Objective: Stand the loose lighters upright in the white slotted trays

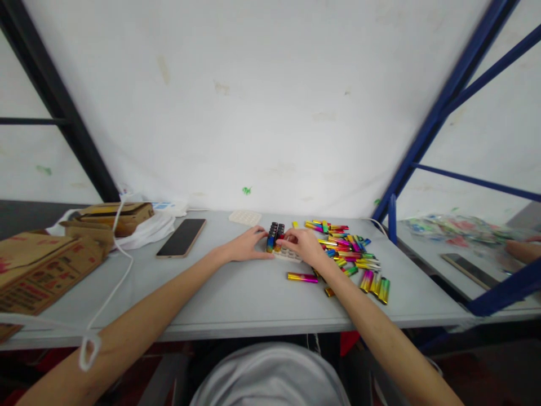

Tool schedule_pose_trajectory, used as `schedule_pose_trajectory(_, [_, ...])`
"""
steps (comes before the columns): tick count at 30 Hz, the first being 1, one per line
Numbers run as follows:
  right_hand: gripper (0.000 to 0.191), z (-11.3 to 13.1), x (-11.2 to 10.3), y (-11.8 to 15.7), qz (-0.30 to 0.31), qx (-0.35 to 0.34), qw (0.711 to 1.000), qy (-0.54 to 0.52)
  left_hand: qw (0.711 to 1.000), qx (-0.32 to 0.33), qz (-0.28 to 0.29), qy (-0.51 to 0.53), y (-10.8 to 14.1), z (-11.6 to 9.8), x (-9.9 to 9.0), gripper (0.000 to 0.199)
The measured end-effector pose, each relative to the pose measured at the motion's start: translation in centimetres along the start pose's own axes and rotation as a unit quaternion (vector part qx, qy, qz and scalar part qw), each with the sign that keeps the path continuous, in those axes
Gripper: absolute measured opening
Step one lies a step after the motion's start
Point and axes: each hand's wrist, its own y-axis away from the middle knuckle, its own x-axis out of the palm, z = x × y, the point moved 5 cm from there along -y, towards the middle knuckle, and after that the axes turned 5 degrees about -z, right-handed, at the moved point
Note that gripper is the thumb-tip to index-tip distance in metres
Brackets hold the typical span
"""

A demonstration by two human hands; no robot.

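A small white compartment tray (289, 256) lies near the middle of the table, partly covered by my right hand. Rows of shiny coloured lighters (270, 243) with black tops stand upright at its left end. My left hand (247, 247) curves round that end, thumb at the near corner and fingers at the far one, gripping the tray. Above the compartments, my right hand (305, 246) has its fingertips pinched together against a lighter at the edge of the rows; the fingers hide most of it. Many loose metallic lighters (349, 255) are heaped to the right.
One lighter (302, 277) lies alone in front of the tray. Another white tray (245, 217) is by the wall. A phone (181, 238), cardboard boxes (54, 262) and a white cable (127, 254) are at left. A blue frame (422, 135) stands at right.
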Motion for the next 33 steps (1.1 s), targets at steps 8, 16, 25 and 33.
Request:
schedule_pose_trajectory(8, [0.054,-0.2,-2.4,-0.4,-0.017,0.001,1.0,0.016,1.0,-0.001,0.0,0.006,-0.1,-0.4,-0.3,0.076])
schedule_pose_trajectory(16, [0.044,-0.3,-3.3,2.1,0.27,0.04,0.957,-0.101,1.0,-0.002,-0.008,-0.006,0.0,-0.1,0.0,0.079])
schedule_pose_trajectory(25, [0.028,1.6,-2.6,3.1,0.345,-0.028,0.938,0.026,1.0,0.01,-0.004,-0.006,0.1,-0.3,0.0,0.075])
schedule_pose_trajectory(33, [0.038,1.4,-3.0,1.9,0.194,-0.026,0.969,-0.15,1.0,0.005,-0.001,0.011,0.0,-0.2,0.0,0.076])
